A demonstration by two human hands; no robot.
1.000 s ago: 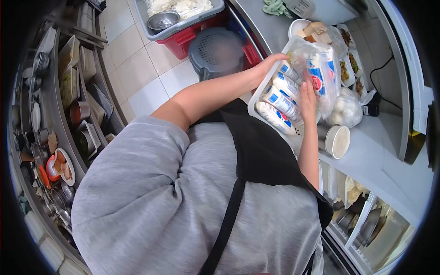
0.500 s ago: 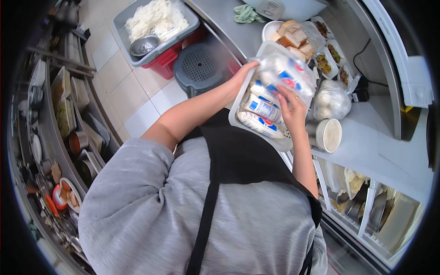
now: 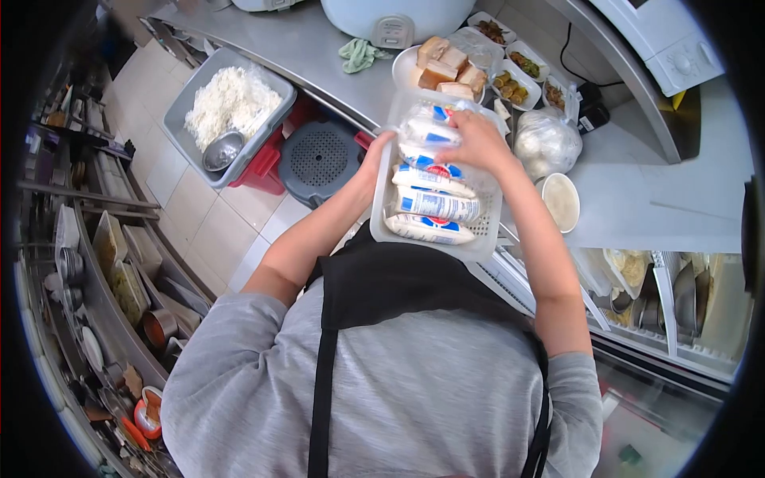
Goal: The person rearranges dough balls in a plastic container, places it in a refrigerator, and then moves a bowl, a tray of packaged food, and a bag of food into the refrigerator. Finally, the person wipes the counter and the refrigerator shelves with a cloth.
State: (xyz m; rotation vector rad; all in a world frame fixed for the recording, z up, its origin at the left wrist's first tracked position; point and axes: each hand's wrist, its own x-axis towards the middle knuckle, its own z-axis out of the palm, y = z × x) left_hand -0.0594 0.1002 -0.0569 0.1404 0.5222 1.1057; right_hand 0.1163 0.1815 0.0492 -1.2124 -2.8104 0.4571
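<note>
Partly visible packet (image 3: 426, 130) (right hand (image 3: 481, 143) atop)

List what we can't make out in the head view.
- Head view: left hand, fingers mostly hidden by the basket.
- Head view: packets, upper ones partly covered by the right hand; fine print too small.
- Head view: white appliance, top cut off by the upper edge.

No wording legible. Packs (image 3: 437, 205) in the white basket (image 3: 430, 249) bear blue and red print; the second from the basket's near edge shows lines of small type, too fine to read. Marks on the panel (image 3: 394, 33) of the white cooker (image 3: 446, 17), set back from the counter's (image 3: 275, 44) front edge, and on the black box (image 3: 594, 119) near its back edge: likewise unreadable.
</note>
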